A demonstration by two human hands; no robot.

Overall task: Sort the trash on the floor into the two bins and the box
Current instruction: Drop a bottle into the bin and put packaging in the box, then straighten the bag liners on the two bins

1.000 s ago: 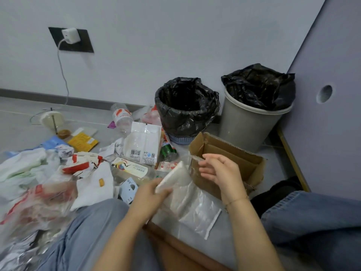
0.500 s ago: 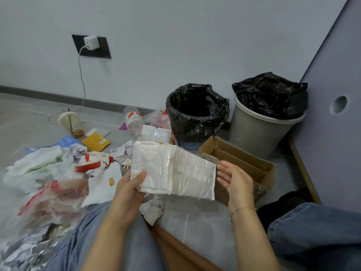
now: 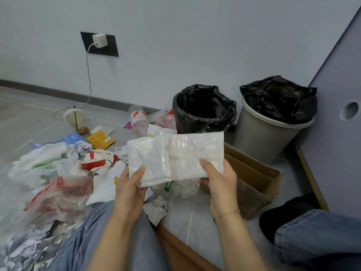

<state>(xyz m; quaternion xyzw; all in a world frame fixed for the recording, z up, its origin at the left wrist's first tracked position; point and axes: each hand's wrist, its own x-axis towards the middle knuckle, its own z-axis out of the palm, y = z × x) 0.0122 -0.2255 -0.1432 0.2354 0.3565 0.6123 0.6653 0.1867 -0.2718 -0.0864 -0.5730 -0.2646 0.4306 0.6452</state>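
Both hands gripping white wrapper [image 3: 175,156]: left hand [image 3: 130,189] pinching its lower-left corner, right hand [image 3: 218,184] clutching right edge, above box [image 3: 254,173].

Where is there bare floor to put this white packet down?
Bare floor lies between the crumpled paper ball and the cardboard box, and at far left before the baseboard. The heap of bags and wrappers crowds the left. Both hands hold the white packet.
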